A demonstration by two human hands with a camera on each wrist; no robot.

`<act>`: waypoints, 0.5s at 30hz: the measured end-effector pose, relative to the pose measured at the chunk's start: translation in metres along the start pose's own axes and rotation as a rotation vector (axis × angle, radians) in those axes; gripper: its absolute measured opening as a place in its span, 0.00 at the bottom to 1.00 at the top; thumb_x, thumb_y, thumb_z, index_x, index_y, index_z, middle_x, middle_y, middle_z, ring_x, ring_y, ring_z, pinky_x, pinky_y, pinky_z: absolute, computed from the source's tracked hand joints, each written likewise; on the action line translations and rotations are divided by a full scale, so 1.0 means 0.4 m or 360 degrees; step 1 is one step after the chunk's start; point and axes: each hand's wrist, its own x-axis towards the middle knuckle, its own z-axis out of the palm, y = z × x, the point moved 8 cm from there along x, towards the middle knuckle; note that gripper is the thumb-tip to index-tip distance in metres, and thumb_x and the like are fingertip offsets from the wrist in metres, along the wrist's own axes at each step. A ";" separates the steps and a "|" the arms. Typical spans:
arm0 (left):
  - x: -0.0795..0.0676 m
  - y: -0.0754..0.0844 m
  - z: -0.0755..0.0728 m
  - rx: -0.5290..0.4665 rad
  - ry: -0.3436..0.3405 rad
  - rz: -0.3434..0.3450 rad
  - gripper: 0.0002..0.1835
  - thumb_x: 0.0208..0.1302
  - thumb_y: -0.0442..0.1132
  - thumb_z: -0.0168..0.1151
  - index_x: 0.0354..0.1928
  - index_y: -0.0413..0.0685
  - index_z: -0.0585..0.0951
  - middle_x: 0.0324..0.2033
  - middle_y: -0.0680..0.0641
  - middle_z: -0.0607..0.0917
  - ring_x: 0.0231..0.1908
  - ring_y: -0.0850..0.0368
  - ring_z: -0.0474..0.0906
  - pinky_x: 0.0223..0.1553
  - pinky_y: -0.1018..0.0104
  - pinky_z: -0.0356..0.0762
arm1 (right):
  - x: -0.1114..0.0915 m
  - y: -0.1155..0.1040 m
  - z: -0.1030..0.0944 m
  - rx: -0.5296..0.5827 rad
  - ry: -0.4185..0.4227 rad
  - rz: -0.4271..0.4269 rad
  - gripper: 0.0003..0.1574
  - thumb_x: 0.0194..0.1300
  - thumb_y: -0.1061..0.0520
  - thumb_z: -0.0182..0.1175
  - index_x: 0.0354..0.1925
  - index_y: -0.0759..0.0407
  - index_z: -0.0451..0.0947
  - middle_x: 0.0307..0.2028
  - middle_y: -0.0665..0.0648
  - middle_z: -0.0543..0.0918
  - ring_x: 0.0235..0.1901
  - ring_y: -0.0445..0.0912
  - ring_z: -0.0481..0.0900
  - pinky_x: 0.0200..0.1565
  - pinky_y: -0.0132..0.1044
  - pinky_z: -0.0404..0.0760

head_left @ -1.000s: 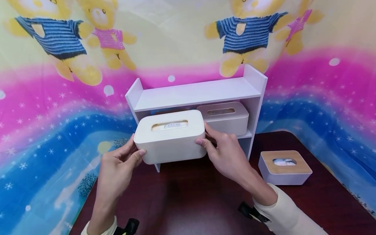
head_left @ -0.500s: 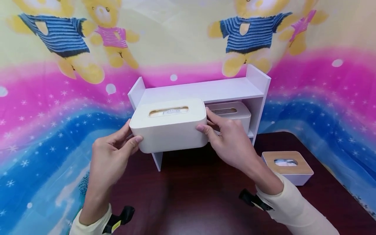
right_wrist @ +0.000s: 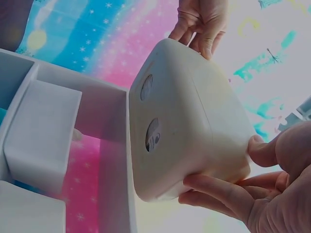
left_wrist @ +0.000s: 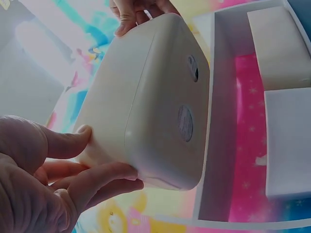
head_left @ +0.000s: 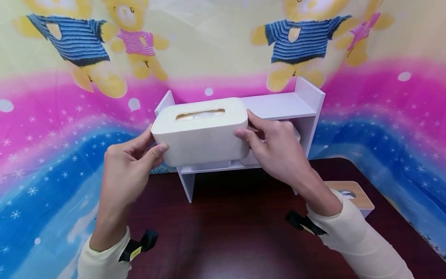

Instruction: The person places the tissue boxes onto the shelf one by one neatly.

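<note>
Both hands hold a cream tissue box [head_left: 202, 145] in the air before the upper board of a white shelf [head_left: 275, 105]. My left hand [head_left: 127, 162] grips its left end, thumb on the front face. At the right end, my right hand [head_left: 278, 151] grips it the same way. An oblong slot in its lid shows something pale inside. In the left wrist view the box's underside [left_wrist: 167, 102] bears two round holes. The right wrist view shows two pale boxes in the shelf, one a white box [right_wrist: 41, 131]; in the head view the held box and right hand mostly hide them.
A white tissue box with a wood-look lid [head_left: 364, 195] stands on the dark red table [head_left: 230, 228] at the right, partly behind the right forearm. Raised side panels [head_left: 311, 95] flank the shelf's upper board. A cloth with printed bears [head_left: 209, 50] hangs behind.
Both hands have raised the cream tissue box from in front of the lower compartment to the height of the upper board. The grip on both ends stays the same.
</note>
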 end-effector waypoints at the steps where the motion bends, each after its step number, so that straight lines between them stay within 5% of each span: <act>1: 0.005 0.004 0.000 0.0000 0.0003 -0.0003 0.32 0.72 0.46 0.72 0.74 0.71 0.74 0.66 0.50 0.86 0.58 0.59 0.90 0.46 0.75 0.86 | 0.004 -0.001 -0.004 0.0009 0.0002 0.0011 0.40 0.76 0.46 0.66 0.79 0.51 0.68 0.67 0.60 0.84 0.60 0.59 0.89 0.56 0.53 0.90; 4: 0.023 0.016 0.001 -0.0004 0.0017 -0.0013 0.32 0.72 0.47 0.72 0.74 0.71 0.74 0.68 0.52 0.85 0.62 0.51 0.87 0.46 0.75 0.86 | 0.018 -0.004 -0.014 0.0045 0.0009 0.0036 0.39 0.77 0.47 0.65 0.80 0.49 0.67 0.68 0.59 0.84 0.61 0.58 0.88 0.58 0.54 0.89; 15: 0.099 0.029 0.017 -0.0034 0.0079 -0.0057 0.31 0.71 0.48 0.72 0.72 0.74 0.75 0.68 0.53 0.85 0.63 0.55 0.86 0.50 0.71 0.86 | 0.085 0.010 -0.008 0.0109 0.0096 0.0134 0.38 0.79 0.48 0.62 0.81 0.47 0.65 0.72 0.59 0.80 0.70 0.58 0.81 0.66 0.56 0.83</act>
